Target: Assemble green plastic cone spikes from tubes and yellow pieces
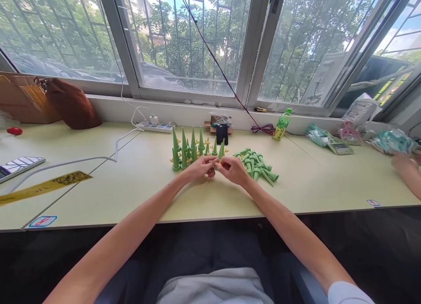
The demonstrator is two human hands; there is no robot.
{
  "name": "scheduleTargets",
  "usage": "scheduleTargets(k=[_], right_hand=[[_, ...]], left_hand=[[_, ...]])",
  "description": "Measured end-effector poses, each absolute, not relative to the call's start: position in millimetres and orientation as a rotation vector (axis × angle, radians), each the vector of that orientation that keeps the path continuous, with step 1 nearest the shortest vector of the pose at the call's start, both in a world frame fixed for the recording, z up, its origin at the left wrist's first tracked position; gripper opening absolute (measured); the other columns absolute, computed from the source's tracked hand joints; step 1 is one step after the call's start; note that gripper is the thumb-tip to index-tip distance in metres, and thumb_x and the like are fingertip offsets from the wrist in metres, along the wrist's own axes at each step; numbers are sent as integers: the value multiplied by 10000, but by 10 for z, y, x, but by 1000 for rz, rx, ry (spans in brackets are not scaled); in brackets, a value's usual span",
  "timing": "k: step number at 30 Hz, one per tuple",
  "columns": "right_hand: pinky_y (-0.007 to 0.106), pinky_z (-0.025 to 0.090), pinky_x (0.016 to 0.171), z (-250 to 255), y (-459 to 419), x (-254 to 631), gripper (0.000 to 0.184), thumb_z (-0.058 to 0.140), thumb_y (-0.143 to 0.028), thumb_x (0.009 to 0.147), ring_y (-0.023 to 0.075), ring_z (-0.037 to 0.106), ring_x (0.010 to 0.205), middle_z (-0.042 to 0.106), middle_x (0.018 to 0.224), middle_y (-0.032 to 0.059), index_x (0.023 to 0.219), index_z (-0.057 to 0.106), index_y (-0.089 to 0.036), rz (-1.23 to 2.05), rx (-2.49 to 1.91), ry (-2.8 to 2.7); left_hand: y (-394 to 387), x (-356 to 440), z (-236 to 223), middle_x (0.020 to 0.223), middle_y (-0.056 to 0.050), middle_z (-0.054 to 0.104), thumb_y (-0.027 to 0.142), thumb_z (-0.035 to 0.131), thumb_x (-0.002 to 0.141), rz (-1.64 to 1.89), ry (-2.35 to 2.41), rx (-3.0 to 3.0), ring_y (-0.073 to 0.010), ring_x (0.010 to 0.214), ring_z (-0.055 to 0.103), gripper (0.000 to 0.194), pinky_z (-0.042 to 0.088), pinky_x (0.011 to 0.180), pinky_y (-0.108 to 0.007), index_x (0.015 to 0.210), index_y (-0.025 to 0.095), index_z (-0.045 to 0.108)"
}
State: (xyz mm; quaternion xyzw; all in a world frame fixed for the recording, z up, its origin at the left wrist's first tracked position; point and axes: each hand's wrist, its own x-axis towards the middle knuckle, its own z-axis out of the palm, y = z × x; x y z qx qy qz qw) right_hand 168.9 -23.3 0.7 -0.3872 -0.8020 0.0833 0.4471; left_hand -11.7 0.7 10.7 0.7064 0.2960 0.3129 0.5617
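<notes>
Both hands meet at the middle of the table, fingers closed around one green plastic watering spike (222,147) that points up. My left hand (204,166) pinches from the left and my right hand (232,169) from the right. Fingers hide the spike's lower part, so exact contact cannot be made out. Left of and behind them stand several upright green spikes (176,157) with small yellow valves sticking out. A pile of loose green spikes (256,163) lies just right of my right hand, without visible yellow parts.
Behind the spikes are a dark phone (222,134), a power strip (158,127) and a green-capped bottle (282,125). A white cable (82,161) crosses the left side. At far right, another person's hand (406,168) is near plastic-bagged items (393,141).
</notes>
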Motion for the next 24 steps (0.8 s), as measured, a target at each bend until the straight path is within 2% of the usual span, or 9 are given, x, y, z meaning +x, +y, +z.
scheduleTargets(k=[6,12,19,24], right_hand=[[236,275,536,18,-246,1678,375,541,-368,878,86,287,521,367,525,-55,588,375,-198,227,-978,-1967],[239,265,523,17,-247,1671,432,573,-461,881,85,283,523,374,525,-56,596,388,-195,291,-955,-1890],[252,288,524,63,-271,1658,541,612,-608,827,87,293,510,378,491,-50,552,401,-193,367,-993,-1829],[255,277,519,73,-270,1661,553,610,-615,826,87,279,504,364,491,-49,540,395,-193,356,-970,-1825]], left_hand=[[7,-111,109,582,25,526,569,618,856,729,697,1651,-90,498,560,417,455,482,-198,820,156,580],[-16,-79,122,640,33,503,517,646,852,729,669,1598,-75,511,556,373,441,468,-188,793,161,548],[-30,4,99,608,28,523,638,563,868,787,719,1525,-100,495,585,481,423,425,-189,783,170,489],[-45,16,115,593,28,524,647,585,851,838,738,1509,-105,482,588,497,414,406,-187,770,171,466]])
